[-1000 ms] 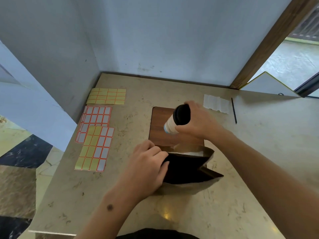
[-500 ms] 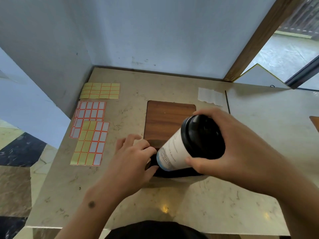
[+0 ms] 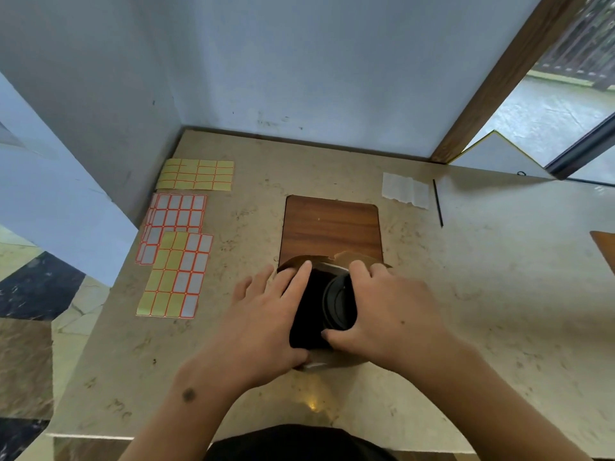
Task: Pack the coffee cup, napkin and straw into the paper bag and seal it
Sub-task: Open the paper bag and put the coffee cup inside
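Note:
The brown paper bag (image 3: 357, 257) stands open on the counter, its mouth facing up. The coffee cup (image 3: 337, 302) sits inside the mouth, only its black lid showing. My right hand (image 3: 389, 311) grips the lid from the right side, thumb near the front. My left hand (image 3: 266, 314) holds the bag's left rim, index finger stretched over the edge and thumb at the near rim. The white napkin (image 3: 404, 189) lies flat at the far right of the counter, with the thin black straw (image 3: 437, 202) lying just right of it.
A wooden board (image 3: 331, 224) lies behind the bag. Sheets of yellow and white labels (image 3: 176, 257) cover the counter's left side. Blue walls close the back and left; a wooden post (image 3: 492, 81) stands at the back right. A brown corner (image 3: 604, 244) shows at the right edge.
My right hand has lowered the cup from a tilted position above the bag down into its mouth. The left hand has kept hold of the bag's rim.

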